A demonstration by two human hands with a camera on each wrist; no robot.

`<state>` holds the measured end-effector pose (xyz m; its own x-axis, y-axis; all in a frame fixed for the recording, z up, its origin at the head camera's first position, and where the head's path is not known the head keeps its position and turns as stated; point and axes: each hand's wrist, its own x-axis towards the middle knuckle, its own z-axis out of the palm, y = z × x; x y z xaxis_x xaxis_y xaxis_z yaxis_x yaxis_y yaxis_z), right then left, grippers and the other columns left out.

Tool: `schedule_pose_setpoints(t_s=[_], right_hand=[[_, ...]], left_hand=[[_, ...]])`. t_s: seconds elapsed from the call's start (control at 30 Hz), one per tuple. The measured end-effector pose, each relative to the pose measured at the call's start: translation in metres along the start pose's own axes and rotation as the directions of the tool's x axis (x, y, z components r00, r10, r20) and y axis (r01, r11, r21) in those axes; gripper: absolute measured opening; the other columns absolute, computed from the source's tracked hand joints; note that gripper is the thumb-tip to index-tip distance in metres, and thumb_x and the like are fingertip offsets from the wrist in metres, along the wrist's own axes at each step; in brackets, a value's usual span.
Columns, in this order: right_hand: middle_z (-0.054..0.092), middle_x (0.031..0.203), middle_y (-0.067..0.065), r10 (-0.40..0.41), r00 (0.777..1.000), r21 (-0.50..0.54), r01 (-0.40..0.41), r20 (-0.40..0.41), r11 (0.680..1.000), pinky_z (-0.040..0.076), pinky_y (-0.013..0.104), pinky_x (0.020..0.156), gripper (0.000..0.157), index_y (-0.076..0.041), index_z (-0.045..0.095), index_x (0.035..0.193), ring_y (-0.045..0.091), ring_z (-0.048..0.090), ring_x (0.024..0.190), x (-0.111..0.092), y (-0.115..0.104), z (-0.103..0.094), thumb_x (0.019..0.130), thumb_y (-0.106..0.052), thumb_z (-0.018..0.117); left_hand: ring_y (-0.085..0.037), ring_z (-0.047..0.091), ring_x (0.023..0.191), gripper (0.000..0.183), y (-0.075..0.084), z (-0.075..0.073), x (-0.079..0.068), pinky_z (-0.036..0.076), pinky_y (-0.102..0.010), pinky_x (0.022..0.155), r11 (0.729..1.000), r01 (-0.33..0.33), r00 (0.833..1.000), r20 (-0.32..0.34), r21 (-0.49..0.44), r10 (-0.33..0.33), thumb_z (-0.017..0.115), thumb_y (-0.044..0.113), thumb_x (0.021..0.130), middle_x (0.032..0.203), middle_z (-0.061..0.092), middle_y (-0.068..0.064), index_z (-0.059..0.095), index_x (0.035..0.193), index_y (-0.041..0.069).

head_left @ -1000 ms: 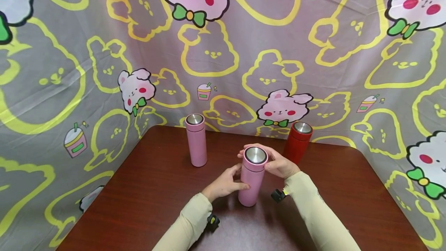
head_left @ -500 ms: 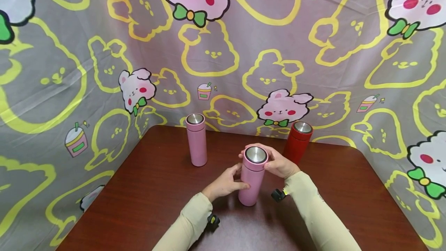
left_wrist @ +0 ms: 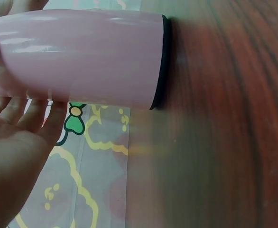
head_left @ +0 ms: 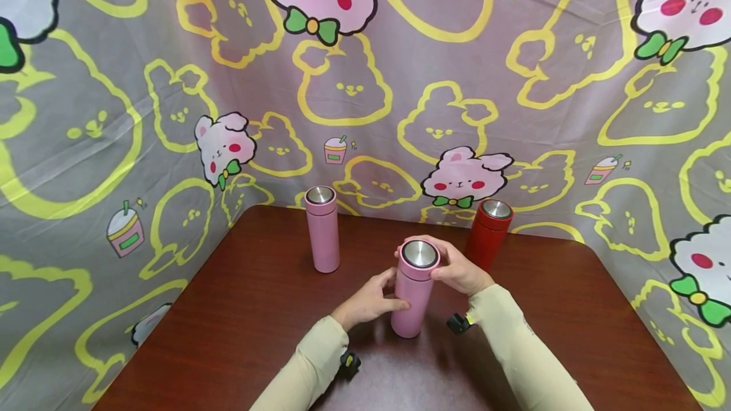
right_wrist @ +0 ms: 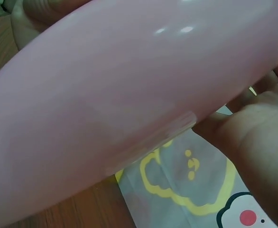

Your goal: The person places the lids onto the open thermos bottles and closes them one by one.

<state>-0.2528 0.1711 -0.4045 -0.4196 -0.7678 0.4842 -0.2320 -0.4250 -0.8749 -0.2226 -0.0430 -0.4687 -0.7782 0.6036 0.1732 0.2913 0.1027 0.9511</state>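
Observation:
A pink thermos flask [head_left: 412, 306] with a steel-topped lid [head_left: 419, 254] stands upright near the middle of the table. My left hand [head_left: 368, 300] grips its body from the left, thumb across the front. In the left wrist view the fingers [left_wrist: 32, 114] wrap behind the flask, whose dark base rim is right at the wood. My right hand [head_left: 459, 268] holds the lid from the right, with its thumb at the lid's lower edge and the other fingers reaching behind. The right wrist view shows mostly the flask's smooth pink side [right_wrist: 129, 90], with the right palm [right_wrist: 264, 133] beside it.
Another pink flask [head_left: 323, 236] stands at the back left of the brown wooden table [head_left: 240, 309]. At the back right, partly behind my right hand, is a red flask [head_left: 490, 233]. A printed cartoon cloth [head_left: 365, 138] hangs around the table's back and sides.
My right hand has shifted slightly to the right around the lid, its far fingertips drawing in behind it. The left hand and the flasks stay where they were.

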Motion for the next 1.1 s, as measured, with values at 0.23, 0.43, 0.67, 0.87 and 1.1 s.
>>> schedule_pose_setpoints(t_s=[0.23, 0.43, 0.67, 0.87, 1.1], right_hand=[[0.055, 0.130, 0.015, 0.037, 0.995, -0.072, -0.044, -0.094, 0.996, 0.041, 0.045, 0.099, 0.056, 0.000, 0.044, 0.136, 0.030, 0.050, 0.120, -0.005, -0.004, 0.003, 0.086, -0.016, 0.064], [0.056, 0.128, 0.011, 0.065, 0.983, -0.176, -0.095, -0.172, 0.980, 0.044, 0.042, 0.096, 0.056, -0.002, 0.046, 0.136, 0.026, 0.053, 0.115, -0.008, -0.009, 0.007, 0.085, -0.014, 0.066], [0.059, 0.125, 0.008, 0.058, 0.972, -0.239, -0.113, -0.228, 0.964, 0.046, 0.039, 0.093, 0.054, 0.000, 0.047, 0.134, 0.024, 0.055, 0.112, -0.010, -0.012, 0.011, 0.084, -0.010, 0.066], [0.059, 0.125, 0.007, 0.054, 0.957, -0.302, -0.142, -0.284, 0.943, 0.046, 0.038, 0.093, 0.055, 0.003, 0.046, 0.134, 0.023, 0.055, 0.112, -0.012, -0.012, 0.015, 0.083, -0.007, 0.065], [0.059, 0.125, 0.007, 0.060, 0.927, -0.384, -0.212, -0.370, 0.899, 0.046, 0.039, 0.092, 0.057, -0.002, 0.048, 0.135, 0.023, 0.054, 0.113, -0.014, -0.014, 0.020, 0.082, -0.011, 0.067]], left_hand=[[-0.014, 0.052, 0.116, 0.058, 0.001, -0.001, 0.000, 0.043, -0.036, 0.096, 1.000, 0.002, 1.000, 0.001, 0.009, -0.002, 0.073, 0.013, 0.084, 0.127, 0.057, -0.004, 0.046, 0.135, 0.010], [-0.015, 0.053, 0.115, 0.055, -0.001, -0.001, -0.001, 0.043, -0.033, 0.095, 1.000, -0.005, 1.000, 0.010, 0.000, 0.005, 0.073, 0.017, 0.084, 0.125, 0.057, -0.003, 0.047, 0.133, 0.011], [-0.014, 0.053, 0.114, 0.054, -0.001, 0.000, 0.000, 0.044, -0.031, 0.095, 1.000, -0.007, 1.000, 0.012, -0.006, 0.008, 0.072, 0.012, 0.085, 0.125, 0.057, -0.005, 0.047, 0.133, 0.009], [-0.016, 0.054, 0.113, 0.052, 0.019, 0.000, -0.006, 0.044, -0.034, 0.095, 1.000, -0.017, 1.000, 0.022, -0.001, 0.017, 0.071, 0.008, 0.084, 0.123, 0.058, -0.010, 0.047, 0.131, 0.003], [-0.015, 0.054, 0.112, 0.052, 0.021, 0.000, -0.006, 0.044, -0.033, 0.094, 1.000, -0.020, 1.000, 0.018, 0.002, 0.020, 0.072, 0.009, 0.084, 0.121, 0.059, -0.007, 0.048, 0.129, 0.004]])
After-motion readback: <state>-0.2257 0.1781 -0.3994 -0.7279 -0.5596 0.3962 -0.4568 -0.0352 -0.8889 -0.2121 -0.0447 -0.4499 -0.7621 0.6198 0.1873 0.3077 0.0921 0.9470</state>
